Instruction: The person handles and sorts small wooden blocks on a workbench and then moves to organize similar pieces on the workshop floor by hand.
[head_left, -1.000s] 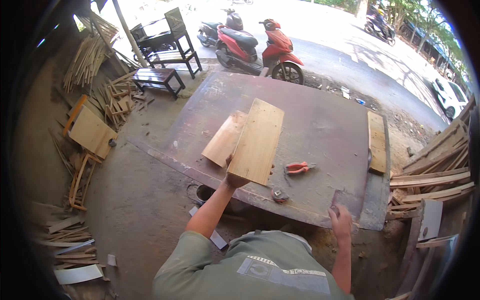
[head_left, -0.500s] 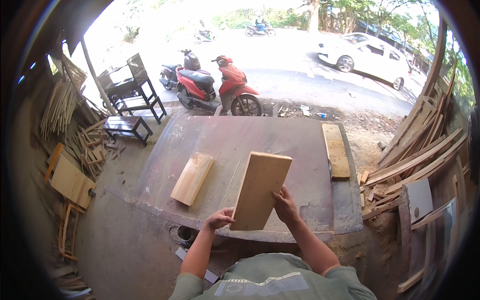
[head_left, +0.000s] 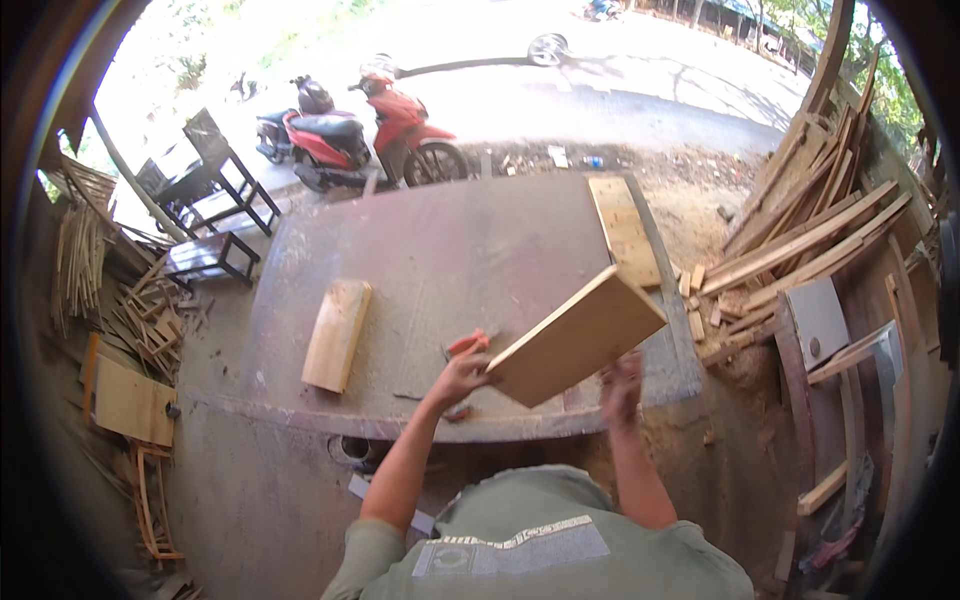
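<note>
A flat rectangular wooden board (head_left: 578,340) is held up tilted above the table (head_left: 440,250). My left hand (head_left: 462,380) grips its left end. Close to the board's lower right edge is my right hand (head_left: 622,385), smeared by motion; whether it touches the board I cannot tell. Just beyond my left hand lies a tool with orange-red handles (head_left: 468,343), partly hidden by the hand and board. A second thick wooden board (head_left: 337,335) rests at the table's left. Another plank (head_left: 622,228) lies along the far right edge, its near end close behind the held board.
Long timber strips (head_left: 810,260) lean at the right, with offcuts beside the table. Scrap wood (head_left: 150,325) and a dark bench (head_left: 212,255) stand on the left. A red scooter (head_left: 400,125) is parked beyond the table. Under the near edge sits a round can (head_left: 352,450).
The held board has turned from nearly upright to a slant and moved right. My right hand has shifted down its edge. The orange-red-handled tool has come into sight. The whole view has swung.
</note>
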